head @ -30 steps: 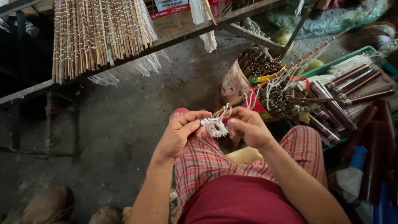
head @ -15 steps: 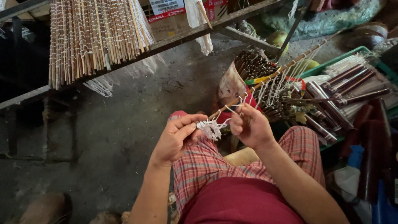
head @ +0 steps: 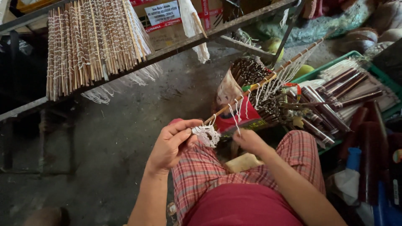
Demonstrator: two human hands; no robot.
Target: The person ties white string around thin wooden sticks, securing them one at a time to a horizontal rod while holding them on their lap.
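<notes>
L hand [head: 171,144] pinches stick [head: 259,83] end at string wad [head: 207,135]; R hand [head: 250,140] closed on string; risk: loops tangle, stick slips w/ uneven pull

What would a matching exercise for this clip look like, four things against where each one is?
Things:
1. left hand
2. right hand
3. stick mat
4. green crate

Places:
A. hanging over the shelf edge, upper left
B. far right, filled with sticks and dark tubes
C. pinching a white string bundle at the end of a thin stick
D. just below the thin stick, above the plaid shorts

Pairs: 1-C, 2-D, 3-A, 4-B
</notes>
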